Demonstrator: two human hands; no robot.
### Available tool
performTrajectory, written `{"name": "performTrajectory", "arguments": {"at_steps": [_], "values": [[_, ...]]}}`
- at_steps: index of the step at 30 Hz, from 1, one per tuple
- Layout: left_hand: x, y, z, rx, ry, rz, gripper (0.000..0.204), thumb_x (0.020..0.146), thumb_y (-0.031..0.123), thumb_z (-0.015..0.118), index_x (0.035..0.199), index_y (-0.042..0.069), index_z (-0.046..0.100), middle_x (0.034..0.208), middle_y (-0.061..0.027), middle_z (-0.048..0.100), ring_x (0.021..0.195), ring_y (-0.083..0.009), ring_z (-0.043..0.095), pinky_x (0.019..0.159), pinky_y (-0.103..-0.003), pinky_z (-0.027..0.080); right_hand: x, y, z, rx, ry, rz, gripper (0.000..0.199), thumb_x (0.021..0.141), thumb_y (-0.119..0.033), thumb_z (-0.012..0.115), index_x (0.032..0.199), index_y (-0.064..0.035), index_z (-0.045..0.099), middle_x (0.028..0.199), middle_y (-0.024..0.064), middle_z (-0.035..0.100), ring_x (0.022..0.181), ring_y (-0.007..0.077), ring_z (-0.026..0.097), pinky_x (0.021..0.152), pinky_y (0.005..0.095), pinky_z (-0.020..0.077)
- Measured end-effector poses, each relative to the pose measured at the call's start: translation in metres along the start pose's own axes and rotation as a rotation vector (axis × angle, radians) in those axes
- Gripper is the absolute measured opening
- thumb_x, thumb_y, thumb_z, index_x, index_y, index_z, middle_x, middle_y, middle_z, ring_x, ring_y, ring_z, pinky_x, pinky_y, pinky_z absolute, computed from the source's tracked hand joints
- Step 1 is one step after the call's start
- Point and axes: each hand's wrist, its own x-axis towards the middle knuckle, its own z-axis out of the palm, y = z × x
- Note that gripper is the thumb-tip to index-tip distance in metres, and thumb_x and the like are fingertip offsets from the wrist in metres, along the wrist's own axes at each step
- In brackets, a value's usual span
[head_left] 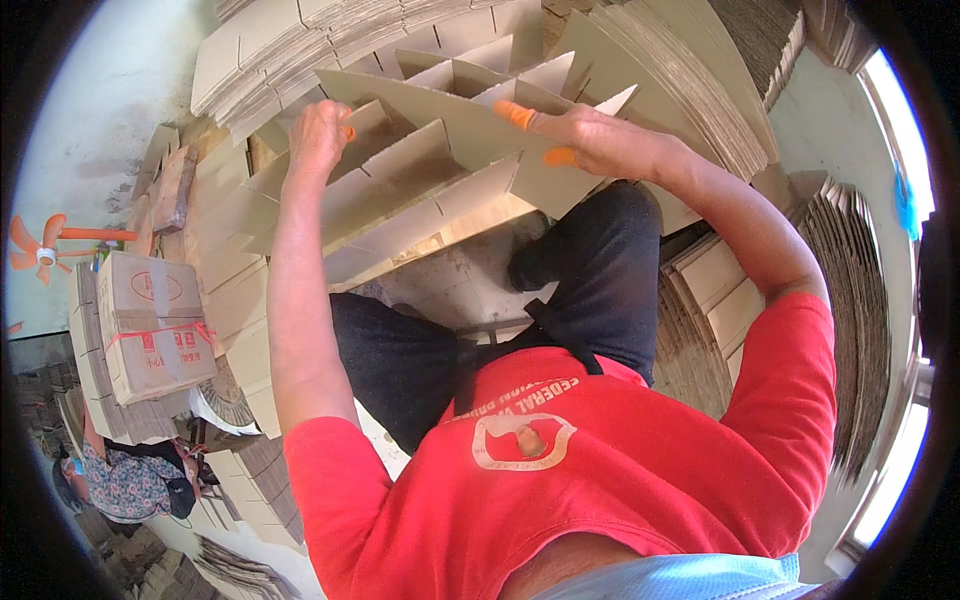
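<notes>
Slotted cardboard divider strips [400, 165] stand crossed in a grid over my knees. A long strip [430, 112] runs slantwise across them. My left hand [318, 140] is closed at the left part of the grid, its fingers pinched on cardboard, with orange finger covers on the tips. At the right part, my right hand [600, 140] grips the long strip between thumb and fingers, also in orange covers. Just where the fingertips of my left hand press is partly hidden.
Stacked flat cardboard strips [270, 60] lie beyond the grid, with more sheets [680, 70] at the far right. Upright cardboard bundles [840, 300] stand by the right wall. At left are a taped carton [150, 325], an orange fan [45, 250] and another person [135, 480].
</notes>
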Motion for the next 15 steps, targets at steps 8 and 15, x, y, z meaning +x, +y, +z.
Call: {"name": "performTrajectory", "arguments": {"at_steps": [8, 15], "values": [[0.001, -0.004, -0.012, -0.091, -0.145, -0.019, 0.043, 0.066, 0.015, 0.079, 0.063, -0.001, 0.039, 0.07, -0.028, 0.043, 0.06, -0.0409, 0.05, 0.056, -0.047, 0.038, 0.004, -0.003, 0.015, -0.178, 0.013, 0.07, 0.056, 0.081, -0.01, 0.066, 0.134, -0.0086, 0.048, 0.094, 0.0169, 0.064, 0.08, 0.034, 0.062, 0.07, 0.0408, 0.0506], [-0.038, -0.018, -0.038, -0.206, 0.136, -0.115, 0.041, 0.075, 0.026, 0.077, 0.107, 0.003, 0.067, 0.09, -0.0185, 0.069, 0.077, -0.027, 0.067, 0.071, -0.034, 0.051, -0.106, 0.093, -0.008, -0.879, 0.597, 0.542, 0.034, 0.082, -0.022, 0.068, 0.112, -0.0096, 0.059, 0.114, 0.0099, 0.06, 0.102, 0.0266, 0.059, 0.077, 0.0393, 0.0534]]}}
